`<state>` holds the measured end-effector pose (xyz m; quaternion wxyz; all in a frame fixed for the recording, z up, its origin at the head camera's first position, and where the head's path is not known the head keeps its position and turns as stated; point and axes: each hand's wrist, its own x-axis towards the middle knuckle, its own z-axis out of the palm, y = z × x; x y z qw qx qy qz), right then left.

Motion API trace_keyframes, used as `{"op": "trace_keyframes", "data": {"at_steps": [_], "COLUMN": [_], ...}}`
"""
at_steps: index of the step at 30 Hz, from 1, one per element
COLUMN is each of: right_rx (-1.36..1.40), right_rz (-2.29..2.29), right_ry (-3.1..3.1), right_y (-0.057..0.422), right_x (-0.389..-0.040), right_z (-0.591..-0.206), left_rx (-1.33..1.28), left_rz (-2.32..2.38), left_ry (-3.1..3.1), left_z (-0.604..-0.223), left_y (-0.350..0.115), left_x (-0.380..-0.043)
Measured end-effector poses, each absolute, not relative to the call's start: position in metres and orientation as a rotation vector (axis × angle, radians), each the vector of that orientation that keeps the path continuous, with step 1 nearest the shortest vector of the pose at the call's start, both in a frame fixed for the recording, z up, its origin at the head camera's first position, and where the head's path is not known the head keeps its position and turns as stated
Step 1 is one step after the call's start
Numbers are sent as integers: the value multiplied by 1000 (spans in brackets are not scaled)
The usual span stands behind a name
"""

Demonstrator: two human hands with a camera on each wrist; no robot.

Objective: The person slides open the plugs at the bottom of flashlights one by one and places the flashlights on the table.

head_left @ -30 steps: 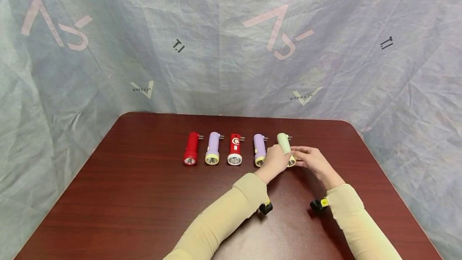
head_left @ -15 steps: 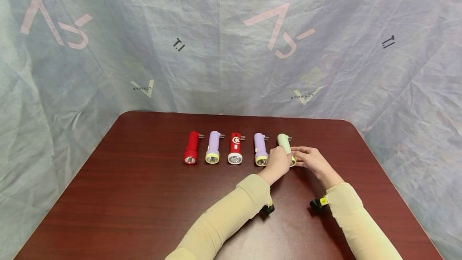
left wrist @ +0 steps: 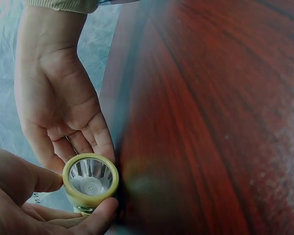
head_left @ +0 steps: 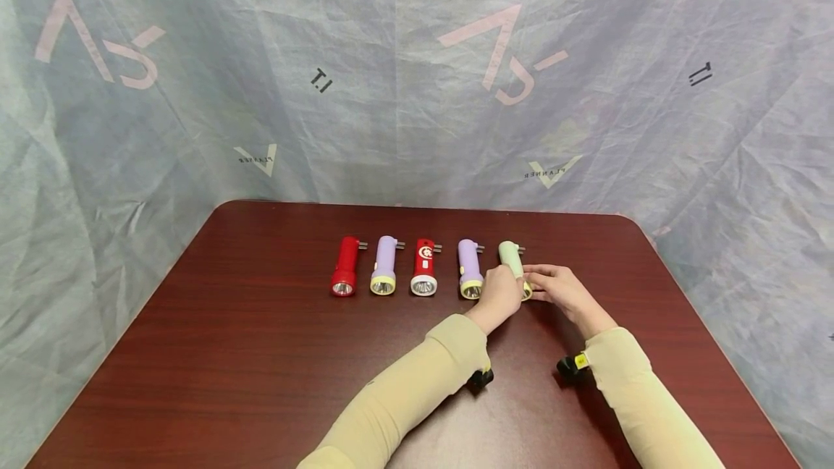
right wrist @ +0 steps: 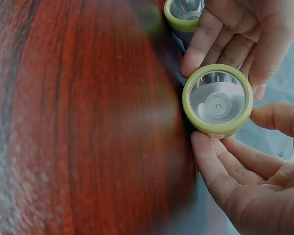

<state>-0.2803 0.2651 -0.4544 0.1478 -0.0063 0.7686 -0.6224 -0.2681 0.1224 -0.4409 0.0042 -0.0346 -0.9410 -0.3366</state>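
A pale green flashlight [head_left: 511, 255] with a yellow rim and plug prongs lies at the right end of a row on the table. My left hand [head_left: 500, 292] grips its head from the left, with thumb and fingers round the yellow rim [left wrist: 67, 169] in the left wrist view. From the right, my right hand [head_left: 565, 294] holds the same head between thumb and fingertips, as the right wrist view shows at the rim [right wrist: 188, 105]. The lens faces the wrist cameras. Part of the flashlight's body is hidden behind my left hand in the head view.
Left of the hands lie a purple flashlight [head_left: 468, 259], a red one with a white head [head_left: 424, 266], another purple one [head_left: 385, 259] and a plain red one [head_left: 346, 263]. They rest on a dark red-brown table [head_left: 228, 346]. Grey printed cloth [head_left: 404, 129] hangs behind.
My left hand has shifted slightly right, uncovering more of the neighbouring purple flashlight's head. The right hand stays at the green flashlight, and the other flashlights have not moved.
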Motion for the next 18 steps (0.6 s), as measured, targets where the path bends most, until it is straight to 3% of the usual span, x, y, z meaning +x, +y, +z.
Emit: {"op": "trace_keyframes", "data": {"at_steps": [18], "right_rx": [-2], "right_rz": [-1634], "right_ry": [2338], "right_y": [264], "right_x": [-276], "right_z": [-441], "left_rx": [-216], "left_rz": [-986], "left_ry": [-2980], "left_z": [-431], "left_y": [112], "left_x": [-265]}}
